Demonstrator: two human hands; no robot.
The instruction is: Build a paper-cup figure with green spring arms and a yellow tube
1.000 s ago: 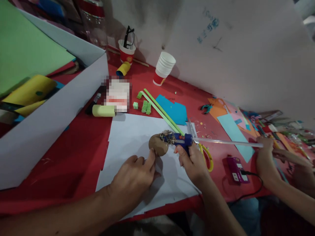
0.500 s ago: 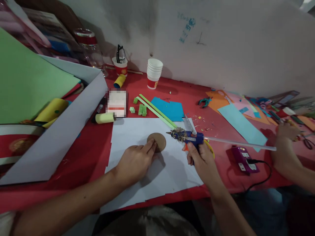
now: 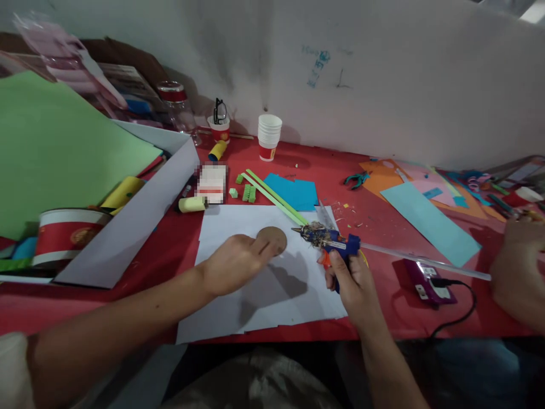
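My left hand (image 3: 234, 262) reaches in from the left, its fingers pressed together on a round brown cardboard disc (image 3: 266, 234). The disc seems raised above a white paper sheet (image 3: 221, 324), where a broad shadow falls; the exact gap cannot be judged. My right hand (image 3: 351, 281) is wrapped round the handle of a blue glue gun (image 3: 336, 241) with an orange trigger. Its nozzle, crusted with debris, points left and sits just right of the disc. A long clear glue stick (image 3: 426, 262) protrudes from its back.
Green paper strips (image 3: 276, 199), folded green pieces (image 3: 249, 193) and blue paper (image 3: 298, 193) lie beyond the sheet. Stacked paper cups (image 3: 269, 136) stand near the wall. A white box (image 3: 140, 227) is at left. A purple power socket (image 3: 428, 281) and another person's arm (image 3: 517, 272) are at right.
My left hand has shifted over the disc, and the shadow beneath has spread to the right. The glue gun has moved slightly right and down in view. The camera view has tilted a little.
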